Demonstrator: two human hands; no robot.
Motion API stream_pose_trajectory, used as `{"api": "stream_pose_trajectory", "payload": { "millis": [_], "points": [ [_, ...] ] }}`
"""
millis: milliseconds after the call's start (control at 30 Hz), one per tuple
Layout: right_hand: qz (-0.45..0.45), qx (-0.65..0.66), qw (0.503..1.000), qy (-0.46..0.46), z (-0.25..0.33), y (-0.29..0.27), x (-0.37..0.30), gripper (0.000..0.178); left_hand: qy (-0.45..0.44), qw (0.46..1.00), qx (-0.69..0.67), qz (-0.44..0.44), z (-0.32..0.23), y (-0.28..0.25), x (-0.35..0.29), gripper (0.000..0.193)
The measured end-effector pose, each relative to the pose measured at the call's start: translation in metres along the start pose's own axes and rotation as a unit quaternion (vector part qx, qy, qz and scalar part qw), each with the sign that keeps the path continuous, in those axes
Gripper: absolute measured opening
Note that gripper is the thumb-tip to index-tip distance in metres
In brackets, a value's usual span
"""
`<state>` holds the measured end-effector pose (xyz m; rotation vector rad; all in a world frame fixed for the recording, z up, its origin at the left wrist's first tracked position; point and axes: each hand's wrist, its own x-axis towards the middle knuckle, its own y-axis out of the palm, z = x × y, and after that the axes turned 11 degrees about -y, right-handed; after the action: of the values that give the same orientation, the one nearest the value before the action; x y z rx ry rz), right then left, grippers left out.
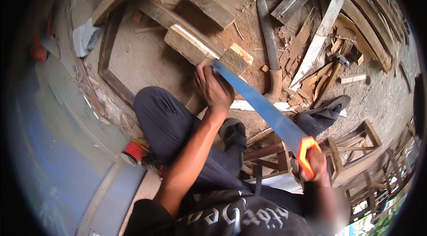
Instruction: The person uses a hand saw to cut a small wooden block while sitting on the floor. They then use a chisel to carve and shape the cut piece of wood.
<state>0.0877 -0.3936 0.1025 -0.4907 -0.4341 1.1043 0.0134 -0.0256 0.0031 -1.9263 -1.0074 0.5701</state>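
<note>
My right hand [316, 165] is closed round the orange handle [304, 158] of a handsaw. The saw's long blue-grey blade [262, 102] slants up and left, its tip end lying across a wooden block [189, 44]. A pale strip runs along the top of that block. My left hand [215, 86] grips the block's near edge, fingers curled against the wood right beside the blade's tip. Whether the teeth sit in a cut is hidden. Under the block's far side runs a long wooden beam [153, 9] on the floor.
Beyond the block lies another wooden block [207, 9]. A machete [269, 36] with a wooden handle, a hammer [340, 60] and wood scraps lie to the right. Wooden frames [351, 151] stand near my right arm. A red can [133, 151] is by my left knee.
</note>
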Motion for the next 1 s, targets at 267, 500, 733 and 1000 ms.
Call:
{"api": "stream_pose_trajectory", "payload": {
  "millis": [267,500,733,1000],
  "points": [
    [-0.033,0.031,0.999,-0.002,0.011,-0.008,-0.021,0.024,-0.022,0.997,-0.049,-0.060,-0.003,0.004,0.002,0.027],
    [-0.059,0.061,0.995,-0.054,0.001,0.040,0.090,0.023,0.021,0.995,-0.052,-0.079,0.022,0.015,-0.009,0.061],
    [-0.021,0.023,0.997,-0.068,-0.020,0.016,0.008,0.029,-0.002,0.997,0.005,-0.072,0.007,0.009,-0.003,0.039],
    [-0.058,0.039,0.996,-0.053,0.004,0.035,0.069,0.027,0.029,0.996,0.042,-0.070,0.018,0.014,-0.009,0.047]
  ]
}}
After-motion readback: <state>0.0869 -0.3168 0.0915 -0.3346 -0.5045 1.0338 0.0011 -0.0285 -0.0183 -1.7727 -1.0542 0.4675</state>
